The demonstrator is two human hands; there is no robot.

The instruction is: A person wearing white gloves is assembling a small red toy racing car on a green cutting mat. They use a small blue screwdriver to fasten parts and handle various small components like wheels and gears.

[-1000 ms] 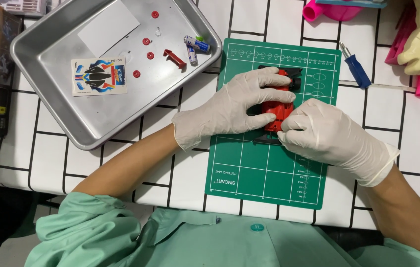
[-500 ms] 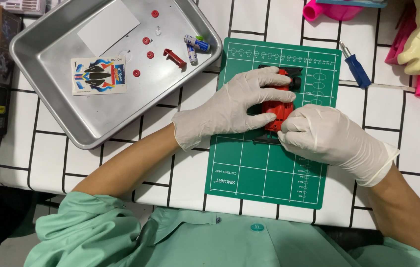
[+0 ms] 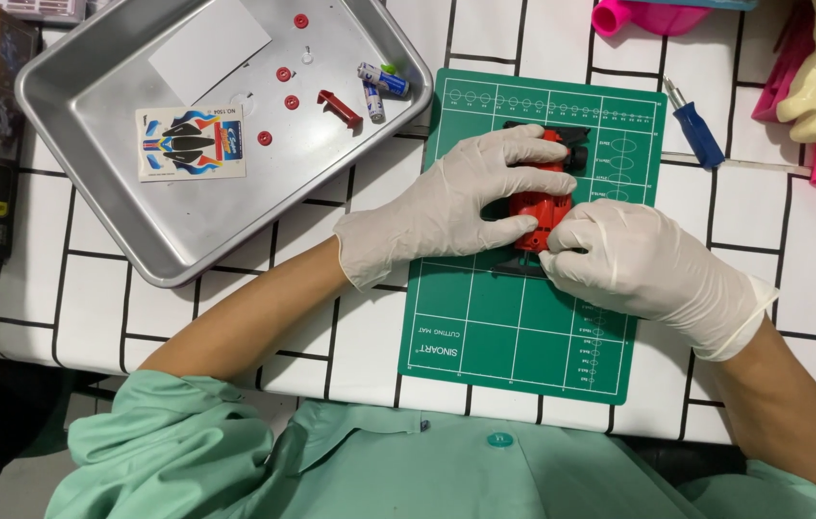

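Both gloved hands are covering much of the red toy car (image 3: pixel 540 197), so its middle and near end are hiding under fingers and its shape is hard to read in full. What is showing is glossy red bodywork with black parts at the far end. It is lying on the green cutting mat (image 3: pixel 523 327), in the mat's far half, its long axis running away from the person towards the mat's far edge. The left hand (image 3: pixel 446 207) is lying across it, fingers closed over the top. The right hand (image 3: pixel 634 264) is pinching its near end, fingertips together on the car. Left of the mat, the metal tray (image 3: pixel 120 231) is holding a sticker sheet (image 3: pixel 191 143), small red parts and two batteries (image 3: pixel 377 86).
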